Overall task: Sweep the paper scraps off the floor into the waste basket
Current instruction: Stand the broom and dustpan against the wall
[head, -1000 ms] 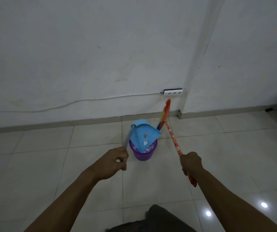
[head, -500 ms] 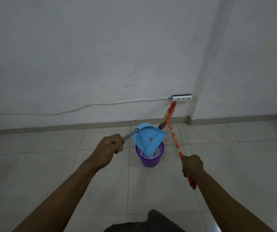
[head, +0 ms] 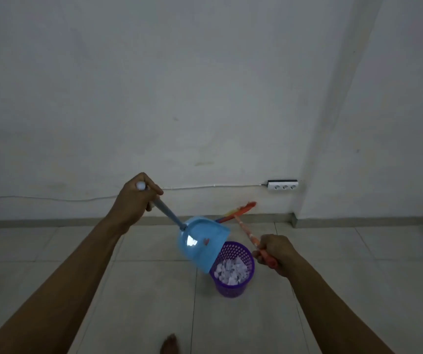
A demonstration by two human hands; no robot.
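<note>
**Left hand.** The fingers of the left hand [head: 139,198] are curled tight round the top end of the dustpan handle [head: 167,213], a slim round grey shaft with a white end cap showing above the knuckles. From the fist the shaft runs toward 4 o'clock into the dustpan [head: 202,244]. The dustpan is a smooth, glossy blue plastic scoop with a rounded back and a straight front lip. It is tilted with the lip lowest, pointing toward 5 o'clock. The lip overlaps the 9 o'clock side of the basket rim; contact cannot be told.

**Right hand.** The fingers of the right hand [head: 274,254] are clenched round the orange-red grip of the broom handle [head: 246,229]. The thin patterned shaft runs toward 11 o'clock to the broom bristles [head: 241,209], a flat red, yellow and blue fan partly hidden behind the dustpan.

**Task items.** The waste basket [head: 231,290] is a purple plastic cylinder perforated with round holes. It stands upright on the floor [head: 52,264] between the forearms, at 5 o'clock from the dustpan. The paper scraps [head: 231,270], white and crumpled, lie piled inside it.

**Surroundings.** The floor is glossy pale square tile. A white three-socket power strip [head: 283,185] sits on the rough plastered wall at 12 o'clock from the right hand. Its thin white cable [head: 52,199] runs toward 9 o'clock. A bare foot [head: 171,344] shows at 6 o'clock.
</note>
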